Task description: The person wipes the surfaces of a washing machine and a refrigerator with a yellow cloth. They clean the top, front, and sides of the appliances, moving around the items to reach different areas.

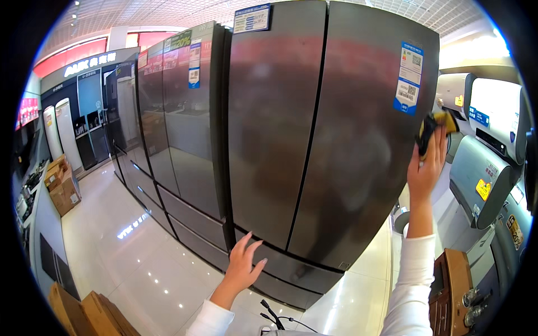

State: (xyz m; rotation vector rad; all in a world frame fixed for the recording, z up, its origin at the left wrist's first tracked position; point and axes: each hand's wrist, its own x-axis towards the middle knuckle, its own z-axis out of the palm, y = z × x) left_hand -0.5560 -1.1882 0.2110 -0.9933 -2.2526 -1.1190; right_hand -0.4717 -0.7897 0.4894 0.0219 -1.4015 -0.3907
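Note:
Before me stands a tall dark-grey refrigerator (273,138) with two upper doors and drawers beneath. My right hand (425,174) is raised at its right edge, holding a blurred yellow-and-black item (446,123), perhaps a folded cloth. Whether that item touches the refrigerator side is hard to tell. A blue-and-white energy label (408,77) is stuck on the right door, just above that hand. Low down, my left hand (242,262) is empty, fingers apart, in front of the drawer fronts (294,273); contact with them cannot be made out.
More refrigerators (185,117) line up to the left. Water heaters (479,180) hang at the right, above a brown wooden cabinet (456,290). Cardboard boxes (65,189) stand on the glossy floor (105,252), with others (101,313) at lower left. Black cables (275,317) lie by my feet.

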